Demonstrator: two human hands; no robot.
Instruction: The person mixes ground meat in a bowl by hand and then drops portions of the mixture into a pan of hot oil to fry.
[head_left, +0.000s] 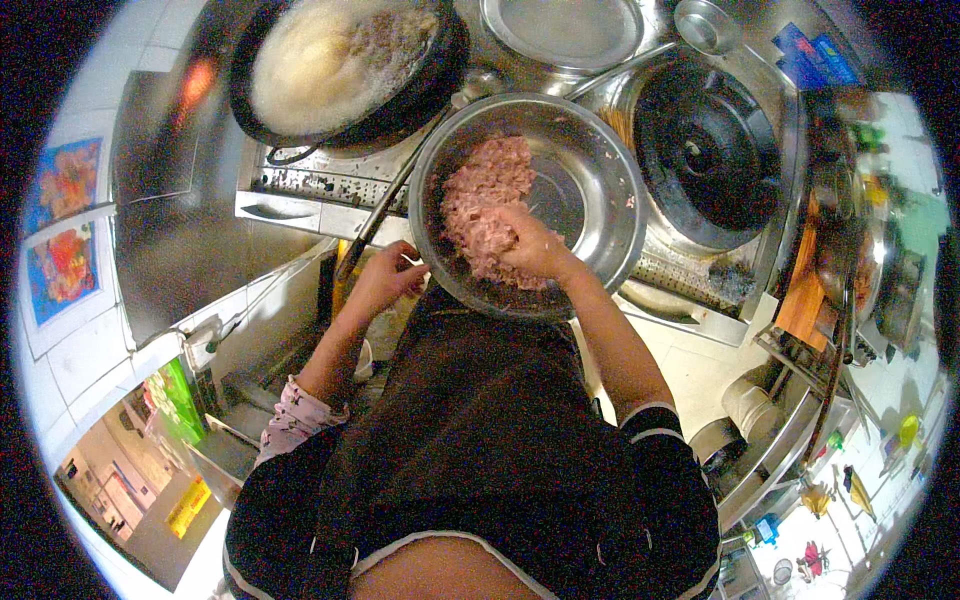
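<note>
A wide stainless steel bowl (611, 225) is right in front of my body, above the stove's front edge. Pink minced meat (491, 176) lies heaped along its left side, with smears and bits on the bare metal. My right hand (536, 244) reaches over the near rim and is sunk into the lower part of the meat; its fingers are curled and partly hidden by it. Just outside the bowl's lower left rim is my left hand (391, 274), fingers loosely bent and holding nothing. Whether its fingertips touch the bowl is unclear.
A black wok (349, 127) of foaming liquid stands at upper left. A long-handled utensil (382, 214) slants down from beside it, left of the bowl. At right sits a dark wok (705, 150). A round metal pan (562, 30) is behind the bowl, and a small metal bowl (703, 26) at upper right.
</note>
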